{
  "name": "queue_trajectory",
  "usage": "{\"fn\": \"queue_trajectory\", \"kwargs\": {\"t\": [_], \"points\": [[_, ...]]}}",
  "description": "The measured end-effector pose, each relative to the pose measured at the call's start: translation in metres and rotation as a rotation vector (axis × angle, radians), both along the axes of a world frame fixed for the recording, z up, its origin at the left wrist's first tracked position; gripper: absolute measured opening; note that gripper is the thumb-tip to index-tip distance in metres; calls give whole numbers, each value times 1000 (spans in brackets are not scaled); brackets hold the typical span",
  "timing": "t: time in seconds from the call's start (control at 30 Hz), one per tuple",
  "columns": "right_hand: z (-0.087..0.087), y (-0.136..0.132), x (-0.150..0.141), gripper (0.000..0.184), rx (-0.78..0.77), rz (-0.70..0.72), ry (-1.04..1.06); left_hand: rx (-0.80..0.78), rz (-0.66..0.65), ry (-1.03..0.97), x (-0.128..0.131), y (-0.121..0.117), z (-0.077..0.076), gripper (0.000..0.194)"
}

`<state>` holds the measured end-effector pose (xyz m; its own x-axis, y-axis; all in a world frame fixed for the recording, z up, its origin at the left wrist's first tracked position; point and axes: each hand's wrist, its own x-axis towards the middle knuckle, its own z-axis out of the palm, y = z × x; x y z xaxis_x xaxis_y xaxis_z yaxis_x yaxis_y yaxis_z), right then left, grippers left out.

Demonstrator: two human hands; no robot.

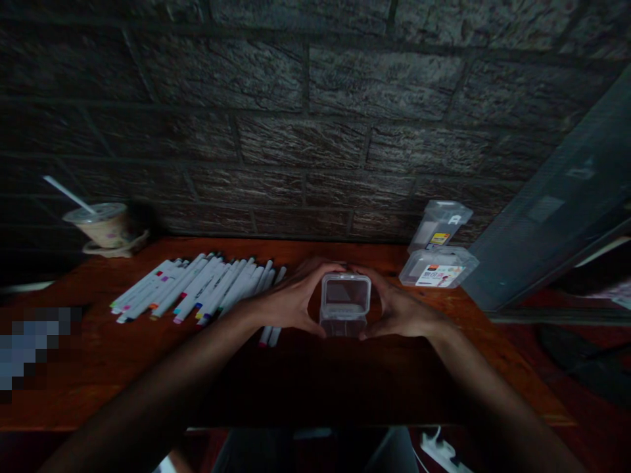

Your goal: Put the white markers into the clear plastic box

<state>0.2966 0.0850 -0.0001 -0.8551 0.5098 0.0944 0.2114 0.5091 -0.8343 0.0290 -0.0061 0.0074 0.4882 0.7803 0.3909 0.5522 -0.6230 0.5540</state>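
Observation:
A clear plastic box (346,310) stands in the middle of the wooden table, between my two hands. My left hand (300,299) curves round its left side, with fingers at the far edge and thumb near the front corner. From the other side my right hand (394,303) grips it in the same way. Left of the box lies a spread of white markers (197,289) with coloured ends. A few of them are partly hidden behind my left hand and forearm.
At the back right stand a labelled clear plastic case (438,268) and a taller clear container (436,223). A drink cup with a straw (101,223) is at the back left. A brick wall (305,144) rises behind the table (123,381). A white power strip (441,453) lies below.

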Motion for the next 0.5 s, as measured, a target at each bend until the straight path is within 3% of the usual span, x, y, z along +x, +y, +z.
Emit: {"fn": "queue_trajectory", "kwargs": {"t": [0.27,0.43,0.5], "points": [[0,1,1,141,82,15,-21,35,-41,-18,1,1,-4,130],[0,6,7,145,-90,26,22,-7,-25,-14,-11,-1,10,133],[-1,10,10,144,-184,36,57,-44,40,47,-22,1,16,115]]}}
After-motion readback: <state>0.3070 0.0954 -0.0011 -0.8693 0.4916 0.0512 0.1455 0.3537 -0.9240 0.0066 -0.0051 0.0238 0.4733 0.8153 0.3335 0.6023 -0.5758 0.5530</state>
